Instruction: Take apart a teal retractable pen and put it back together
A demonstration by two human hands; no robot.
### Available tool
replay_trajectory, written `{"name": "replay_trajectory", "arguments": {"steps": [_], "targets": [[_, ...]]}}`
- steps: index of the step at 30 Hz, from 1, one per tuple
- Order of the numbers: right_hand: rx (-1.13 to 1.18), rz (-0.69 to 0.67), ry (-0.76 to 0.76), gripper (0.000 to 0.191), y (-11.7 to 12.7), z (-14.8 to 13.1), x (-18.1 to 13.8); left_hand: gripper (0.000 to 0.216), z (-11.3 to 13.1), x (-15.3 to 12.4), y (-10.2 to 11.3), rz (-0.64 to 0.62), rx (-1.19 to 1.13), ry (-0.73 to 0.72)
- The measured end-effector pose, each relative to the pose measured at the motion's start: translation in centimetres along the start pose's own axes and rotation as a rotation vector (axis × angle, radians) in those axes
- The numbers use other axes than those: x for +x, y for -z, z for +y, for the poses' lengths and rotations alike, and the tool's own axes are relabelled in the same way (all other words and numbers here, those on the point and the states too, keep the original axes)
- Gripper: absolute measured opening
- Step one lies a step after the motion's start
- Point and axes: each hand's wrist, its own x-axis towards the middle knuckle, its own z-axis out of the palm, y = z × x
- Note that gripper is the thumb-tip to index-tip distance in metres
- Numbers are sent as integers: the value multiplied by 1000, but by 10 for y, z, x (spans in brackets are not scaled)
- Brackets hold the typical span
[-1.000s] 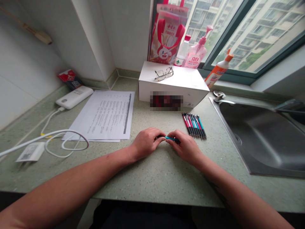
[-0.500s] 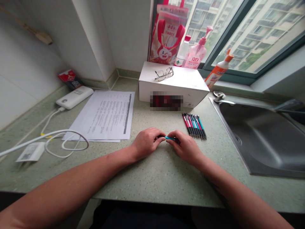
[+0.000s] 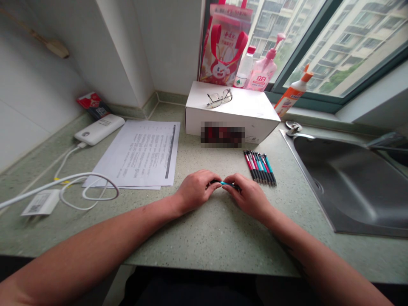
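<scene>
Between my two hands lies a blue and black pen (image 3: 227, 184), held level just above the countertop (image 3: 204, 238). My left hand (image 3: 198, 189) pinches its left end between thumb and fingers. The other end is pinched by my right hand (image 3: 247, 193), whose fingertips nearly meet those of the left. Much of the pen is hidden by my fingers. Right of my right hand, several pens (image 3: 259, 168) in red, white, blue and black lie side by side in a neat row, tips toward me.
Behind the hands stands a white box (image 3: 229, 114) with eyeglasses (image 3: 219, 98) on top. Printed sheets (image 3: 140, 157) lie at left, beside a white power bank (image 3: 100, 129), a looping cable (image 3: 86, 176) and a charger (image 3: 41, 203). A steel sink (image 3: 357, 187) is at right.
</scene>
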Motion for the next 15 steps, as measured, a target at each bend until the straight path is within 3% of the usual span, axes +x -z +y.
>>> {"name": "replay_trajectory", "arguments": {"steps": [15], "targets": [[-7,-17,-12,18,-1,1,-1,10,0,0,-1,-2,-7,-2]]}}
